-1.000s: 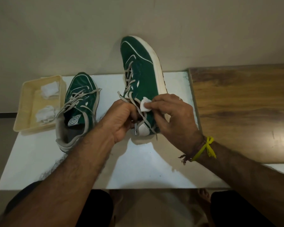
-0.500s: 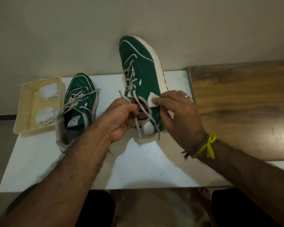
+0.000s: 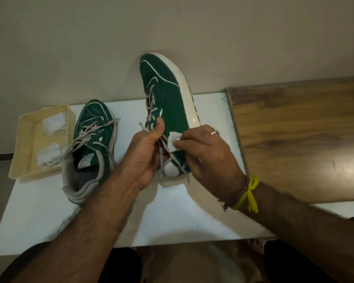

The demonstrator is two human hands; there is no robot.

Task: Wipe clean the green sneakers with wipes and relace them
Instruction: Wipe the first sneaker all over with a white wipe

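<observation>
My left hand [image 3: 145, 158] grips one green sneaker [image 3: 168, 94] at its laced collar and holds it tilted up, toe pointing away, white sole edge to the right. My right hand [image 3: 204, 158] presses a small folded white wipe [image 3: 173, 141] against the sneaker's green side near the laces. Grey laces hang loose under my left thumb. The second green sneaker [image 3: 92, 137] lies flat on the white table [image 3: 172, 217] to the left, its grey laces loosened and its heel toward me.
A cream plastic tray [image 3: 27, 144] at the table's left holds two crumpled white wipes [image 3: 54, 121]. A brown wooden surface [image 3: 294, 135] adjoins the table on the right. A plain wall rises behind. My knees and bare feet show below the front edge.
My right hand has slid the wipe along the sneaker's side, first toward the toe, then back toward the heel. My left thumb has shifted up over the laces. The other sneaker has not moved.
</observation>
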